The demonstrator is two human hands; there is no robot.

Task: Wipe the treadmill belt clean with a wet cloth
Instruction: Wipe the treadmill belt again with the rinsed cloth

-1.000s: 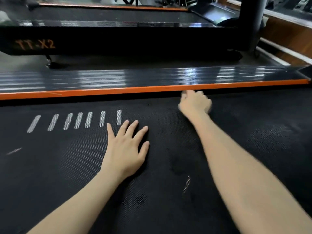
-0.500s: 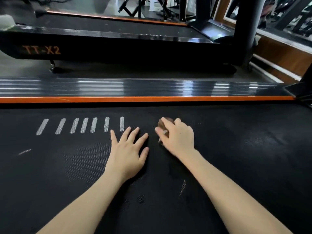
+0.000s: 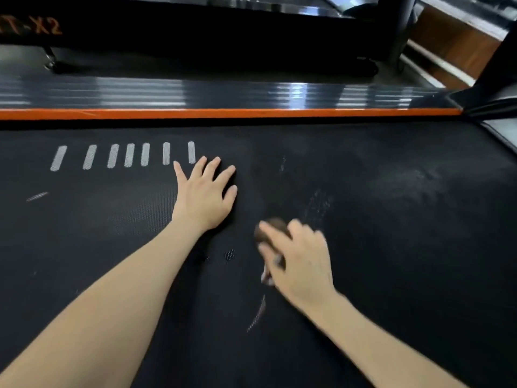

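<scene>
Resting the left hand (image 3: 204, 194) flat, fingers spread, on the treadmill belt (image 3: 391, 247). Clutching a brown cloth (image 3: 272, 229) in the right hand (image 3: 299, 264).

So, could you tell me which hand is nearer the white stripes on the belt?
Left. The left hand lies flat just right of the white stripes; the right hand, gripping the cloth, is nearer the camera.
</scene>
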